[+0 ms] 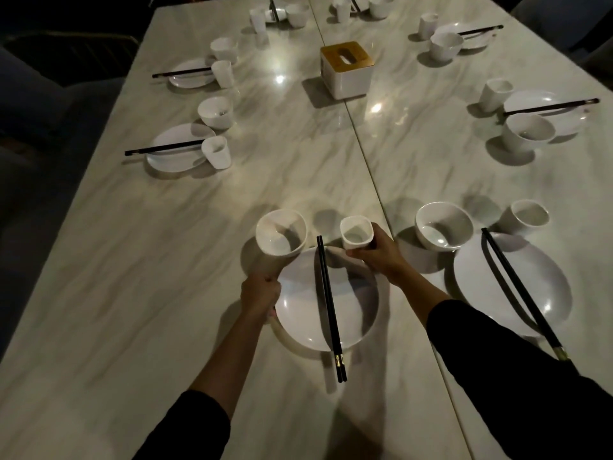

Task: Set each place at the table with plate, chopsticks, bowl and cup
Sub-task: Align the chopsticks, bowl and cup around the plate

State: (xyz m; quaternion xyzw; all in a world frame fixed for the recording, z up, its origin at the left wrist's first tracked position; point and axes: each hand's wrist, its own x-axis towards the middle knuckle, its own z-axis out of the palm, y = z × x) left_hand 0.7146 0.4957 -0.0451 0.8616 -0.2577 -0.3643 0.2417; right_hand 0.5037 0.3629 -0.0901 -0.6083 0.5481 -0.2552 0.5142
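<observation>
A white plate (305, 303) lies on the marble table (166, 260) in front of me, with black chopsticks (328, 303) laid lengthwise across it. My left hand (260, 293) grips the plate's left rim. A white bowl (282, 231) stands just beyond the plate at its upper left. My right hand (378, 250) holds a small white cup (356, 233) at the plate's upper right; I cannot tell whether the cup touches the table.
To the right is a set place: plate (530, 287), chopsticks (517, 287), bowl (444, 225), cup (527, 215). Several more set places line both long sides and the far end. A white tissue box (346, 71) with a wooden lid stands mid-table.
</observation>
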